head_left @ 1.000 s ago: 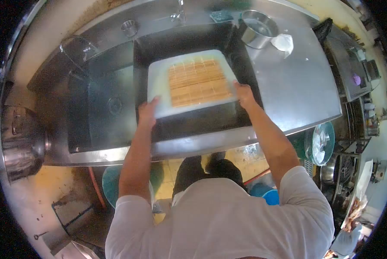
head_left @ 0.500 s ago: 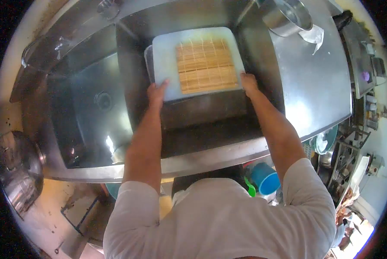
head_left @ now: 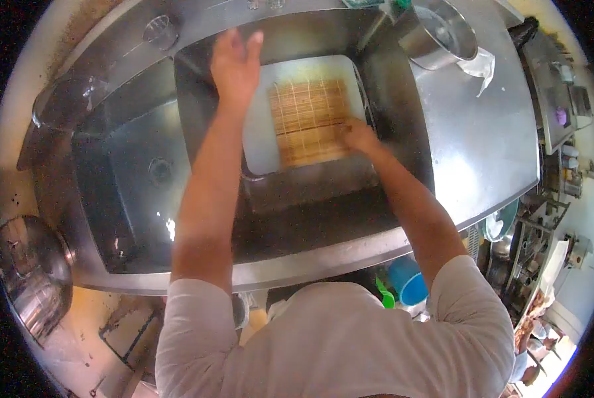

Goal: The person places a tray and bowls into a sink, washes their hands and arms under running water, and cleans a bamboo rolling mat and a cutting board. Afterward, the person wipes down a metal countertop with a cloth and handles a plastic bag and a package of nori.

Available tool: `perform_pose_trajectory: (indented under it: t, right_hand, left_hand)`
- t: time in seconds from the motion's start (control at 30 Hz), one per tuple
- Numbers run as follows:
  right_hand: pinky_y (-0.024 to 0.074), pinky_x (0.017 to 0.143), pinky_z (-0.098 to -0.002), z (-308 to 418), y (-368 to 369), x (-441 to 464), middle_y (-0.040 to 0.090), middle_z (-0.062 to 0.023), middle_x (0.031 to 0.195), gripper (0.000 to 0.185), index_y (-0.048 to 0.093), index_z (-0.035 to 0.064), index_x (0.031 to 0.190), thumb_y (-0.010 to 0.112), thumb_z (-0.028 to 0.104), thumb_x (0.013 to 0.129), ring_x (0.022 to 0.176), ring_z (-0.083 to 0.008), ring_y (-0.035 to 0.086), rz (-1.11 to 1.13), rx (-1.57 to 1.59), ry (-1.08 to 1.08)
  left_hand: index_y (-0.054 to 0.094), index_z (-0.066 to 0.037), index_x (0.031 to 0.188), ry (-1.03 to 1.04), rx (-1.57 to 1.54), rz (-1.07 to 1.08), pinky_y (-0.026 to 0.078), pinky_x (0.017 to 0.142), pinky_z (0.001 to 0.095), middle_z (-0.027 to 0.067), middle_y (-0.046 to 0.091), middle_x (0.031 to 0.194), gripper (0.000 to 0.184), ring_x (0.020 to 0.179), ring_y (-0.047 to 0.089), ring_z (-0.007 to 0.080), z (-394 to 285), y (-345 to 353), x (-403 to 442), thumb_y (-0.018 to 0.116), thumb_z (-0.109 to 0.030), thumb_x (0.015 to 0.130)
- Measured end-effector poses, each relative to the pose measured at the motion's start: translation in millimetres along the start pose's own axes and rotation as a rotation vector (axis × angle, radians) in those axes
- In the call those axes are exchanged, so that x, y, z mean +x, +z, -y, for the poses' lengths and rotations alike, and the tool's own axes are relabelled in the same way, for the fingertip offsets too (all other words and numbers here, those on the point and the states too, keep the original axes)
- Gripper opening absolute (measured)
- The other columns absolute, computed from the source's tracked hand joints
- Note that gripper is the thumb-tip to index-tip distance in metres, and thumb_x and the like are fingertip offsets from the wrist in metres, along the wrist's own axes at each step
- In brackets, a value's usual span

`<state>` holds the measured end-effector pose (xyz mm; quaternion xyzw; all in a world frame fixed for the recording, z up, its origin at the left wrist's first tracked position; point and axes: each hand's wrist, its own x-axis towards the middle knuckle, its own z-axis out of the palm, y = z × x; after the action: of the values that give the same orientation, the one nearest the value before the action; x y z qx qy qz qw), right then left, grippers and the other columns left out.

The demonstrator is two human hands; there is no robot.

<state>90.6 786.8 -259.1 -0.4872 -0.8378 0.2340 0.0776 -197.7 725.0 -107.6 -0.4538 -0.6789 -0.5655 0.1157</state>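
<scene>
A bamboo rolling mat (head_left: 307, 109) lies flat on a white cutting board (head_left: 260, 132) inside the right sink basin. My right hand (head_left: 360, 136) is closed at the lower right edge of the mat, its fingertips partly hidden. Above the board's upper left corner, my left hand (head_left: 236, 66) is raised with thumb and fingers apart, holding nothing. A thin dark rim shows from under the board at its lower left and right side.
The left basin (head_left: 131, 179) has a drain in its floor. On the right counter (head_left: 476, 139) stand a steel pot (head_left: 436, 40) and a crumpled white sheet (head_left: 479, 66). A clear glass (head_left: 159, 32) sits behind the left basin. Below the front edge is a blue bucket (head_left: 408, 282).
The board has gone lower in the basin. My left hand has let go of it and moved up; my right hand has shifted from the board's edge to the mat's lower right edge.
</scene>
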Motion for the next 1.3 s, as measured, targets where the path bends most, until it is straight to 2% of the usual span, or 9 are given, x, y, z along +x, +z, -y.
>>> perform_pose_trajectory:
  t: [0.07, 0.23, 0.7, 0.77, 0.87, 0.97, 1.03, 1.23, 1.3]
  right_hand:
    - [0.0517, 0.077, -0.048, -2, 3, -1, 0.066, -0.0214, 0.092, 0.031, 0.064, 0.0024, 0.086, 0.065, 0.033, 0.081, 0.086, -0.0389, 0.063, 0.058, 0.07, 0.001]
    - [0.0501, 0.077, -0.0398, 7, -21, -15, 0.067, -0.0186, 0.094, 0.029, 0.063, 0.0026, 0.098, 0.066, 0.027, 0.083, 0.087, -0.0308, 0.065, 0.302, 0.035, 0.041]
    - [0.0504, 0.076, -0.0408, -18, -68, -104, 0.066, -0.0154, 0.089, 0.024, 0.063, 0.0028, 0.091, 0.063, 0.026, 0.089, 0.084, -0.03, 0.064, 0.208, 0.376, -0.166]
    - [0.0504, 0.075, -0.0408, -17, -71, -111, 0.066, -0.0154, 0.088, 0.023, 0.063, 0.0028, 0.091, 0.063, 0.025, 0.089, 0.084, -0.0297, 0.064, 0.187, 0.41, -0.166]
    - [0.0502, 0.075, -0.0404, -10, -76, -122, 0.066, -0.0155, 0.087, 0.021, 0.063, 0.0027, 0.092, 0.062, 0.024, 0.089, 0.083, -0.0296, 0.064, 0.167, 0.46, -0.146]
    - [0.0502, 0.074, -0.039, -8, -80, -132, 0.065, -0.0148, 0.086, 0.02, 0.063, 0.0024, 0.094, 0.062, 0.022, 0.09, 0.082, -0.0282, 0.064, 0.154, 0.491, -0.088]
    - [0.0503, 0.074, -0.0381, -6, -85, -137, 0.065, -0.0138, 0.086, 0.02, 0.062, 0.0022, 0.096, 0.062, 0.022, 0.091, 0.082, -0.0264, 0.064, 0.142, 0.497, -0.058]
    - [0.0479, 0.079, -0.0293, -3, -102, -161, 0.065, -0.0039, 0.092, 0.024, 0.063, 0.0056, 0.107, 0.063, 0.024, 0.092, 0.087, -0.0125, 0.059, 0.294, 0.594, 0.157]
    - [0.0476, 0.079, -0.0291, -13, -91, -169, 0.064, -0.003, 0.09, 0.025, 0.063, 0.005, 0.108, 0.062, 0.025, 0.093, 0.087, -0.0118, 0.058, 0.229, 0.668, 0.098]
  left_hand:
    - [0.065, -0.004, 0.105, 0.104, -0.019, -0.088, 0.052, 0.079, 0.0373, 0.0153, 0.069, 0.095, 0.047, 0.086, 0.068, 0.028, -10, 7, 44, 0.07, -0.045, 0.082]
    - [0.068, -0.013, 0.098, 0.294, 0.468, 0.594, 0.052, 0.079, 0.0412, 0.0146, 0.069, 0.091, 0.045, 0.085, 0.067, 0.0326, -22, -10, 128, 0.064, -0.055, 0.083]
    - [0.07, -0.012, 0.103, 0.661, 0.348, 0.551, 0.053, 0.08, 0.0358, 0.0086, 0.07, 0.097, 0.038, 0.088, 0.067, 0.0268, 4, 10, 148, 0.071, -0.042, 0.081]
    - [0.07, -0.013, 0.098, 0.27, 0.461, 0.516, 0.053, 0.077, 0.0351, 0.0079, 0.071, 0.089, 0.042, 0.084, 0.067, 0.029, -7, 15, 157, 0.064, -0.052, 0.083]
    - [0.07, -0.009, 0.089, 0.39, 0.507, 0.221, 0.052, 0.069, 0.0337, 0.0075, 0.07, 0.076, 0.054, 0.076, 0.068, 0.0254, 99, 66, 184, 0.059, -0.062, 0.083]
    - [0.064, 0.002, 0.094, -0.474, -0.057, 0.479, 0.052, 0.06, 0.0336, 0.0127, 0.065, 0.082, 0.038, 0.07, 0.064, 0.0216, -28, 52, 103, 0.069, -0.035, 0.086]
    - [0.066, -0.007, 0.08, -0.651, -0.608, 0.69, 0.052, 0.06, 0.0322, 0.005, 0.066, 0.073, 0.036, 0.069, 0.066, 0.018, 30, 102, 66, 0.067, -0.042, 0.085]
    - [0.062, -0.006, 0.104, -0.872, -0.681, 1.085, 0.054, 0.076, 0.037, 0.0123, 0.067, 0.095, 0.035, 0.086, 0.066, 0.0224, 60, 157, -36, 0.074, -0.029, 0.08]
    - [0.057, -0.002, 0.112, 0.206, 0.294, 1.003, 0.05, 0.087, 0.0448, 0.0186, 0.065, 0.104, 0.046, 0.097, 0.063, 0.0327, 81, 169, -58, 0.075, -0.027, 0.078]
